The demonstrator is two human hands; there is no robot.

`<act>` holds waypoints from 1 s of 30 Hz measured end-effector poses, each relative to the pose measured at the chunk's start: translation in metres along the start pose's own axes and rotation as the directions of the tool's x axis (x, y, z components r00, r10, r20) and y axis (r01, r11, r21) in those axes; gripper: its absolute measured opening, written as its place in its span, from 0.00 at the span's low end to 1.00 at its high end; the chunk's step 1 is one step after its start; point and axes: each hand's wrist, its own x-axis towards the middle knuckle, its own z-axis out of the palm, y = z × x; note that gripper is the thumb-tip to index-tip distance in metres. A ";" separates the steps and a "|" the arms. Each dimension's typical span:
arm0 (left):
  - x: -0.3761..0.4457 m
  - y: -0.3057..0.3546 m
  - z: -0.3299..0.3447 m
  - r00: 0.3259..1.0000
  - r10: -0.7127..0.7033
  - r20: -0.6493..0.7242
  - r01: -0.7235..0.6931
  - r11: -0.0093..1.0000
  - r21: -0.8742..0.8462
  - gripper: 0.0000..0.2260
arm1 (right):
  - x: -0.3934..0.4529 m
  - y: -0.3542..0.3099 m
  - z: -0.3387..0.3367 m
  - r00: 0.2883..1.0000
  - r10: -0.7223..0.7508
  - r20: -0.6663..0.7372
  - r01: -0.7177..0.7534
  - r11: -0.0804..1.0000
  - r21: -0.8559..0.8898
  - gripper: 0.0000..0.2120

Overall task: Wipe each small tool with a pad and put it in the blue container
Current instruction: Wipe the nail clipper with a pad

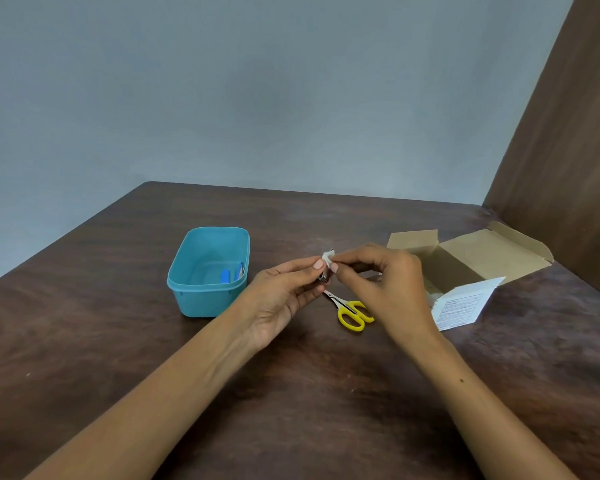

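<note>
I see the yellow scissors lying on the brown table, nearest to me. Just above them my left hand pinches a small metal tool, and my right hand presses a white pad on it. Farther left stands the blue container with small tools inside, farther right an open cardboard box

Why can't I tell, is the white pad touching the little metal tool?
Touching. The head view shows the right hand pressing the small white pad onto the small metal tool held by the left hand.
</note>
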 end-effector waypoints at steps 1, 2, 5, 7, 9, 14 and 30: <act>0.000 0.000 0.000 1.000 0.005 0.000 -0.005 1.000 0.004 0.08 | 0.000 0.000 -0.001 1.000 0.009 -0.010 -0.009 1.000 0.012 0.06; 0.000 0.000 0.001 1.000 0.008 0.006 -0.008 1.000 0.015 0.08 | 0.000 0.000 -0.002 0.999 0.013 -0.037 -0.013 1.000 0.012 0.06; -0.001 -0.001 0.002 1.000 0.010 0.026 -0.012 0.999 0.048 0.08 | 0.000 0.002 -0.003 0.995 0.007 -0.099 -0.012 0.999 -0.043 0.04; -0.001 -0.001 0.001 1.000 0.019 0.018 -0.020 0.999 0.051 0.08 | 0.000 0.002 -0.002 0.999 -0.002 -0.048 0.000 0.999 -0.050 0.05; 0.001 0.001 -0.002 1.000 0.031 -0.001 -0.031 0.998 0.048 0.08 | 0.000 0.001 -0.003 1.000 0.005 0.022 -0.005 1.000 -0.002 0.06; -0.002 -0.001 0.000 0.999 0.018 0.032 -0.021 0.993 0.114 0.08 | 0.001 0.003 -0.005 0.988 0.120 -0.095 -0.110 0.988 0.105 0.08; -0.001 -0.005 0.000 0.999 0.015 0.036 -0.017 0.997 0.070 0.09 | 0.000 0.000 -0.002 0.988 0.128 -0.089 -0.117 0.986 0.117 0.05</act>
